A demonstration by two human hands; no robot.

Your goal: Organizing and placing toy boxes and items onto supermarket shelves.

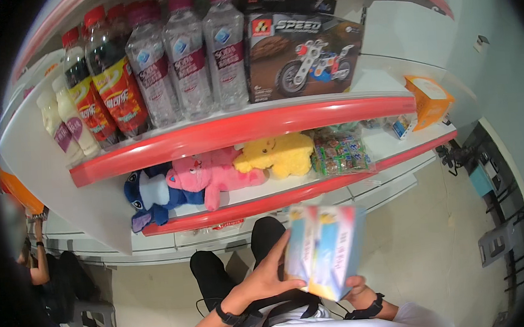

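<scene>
Between my two hands is a box-shaped pack [324, 252] in light blue, white and yellow, with two similar panels side by side. Motion blurs its print, so I cannot tell what is inside. My left hand [268, 278] grips its left side, with the thumb along the lower front edge. At the lower right corner, my right hand [358, 290] has its fingers curled against the pack; part of that hand is hidden behind it. The pack is held above my lap, in front of the shelves and apart from them.
The upper red-edged shelf [260, 127] holds cola bottles [118, 82], clear soda bottles [186, 60], milky bottles [74, 118] and a motorcycle toy box [303, 56]. Below are blue [158, 191], pink [214, 171] and yellow [279, 155] plush toys, snack packs [340, 152] and an orange box [429, 100]. Another person [46, 266] sits left.
</scene>
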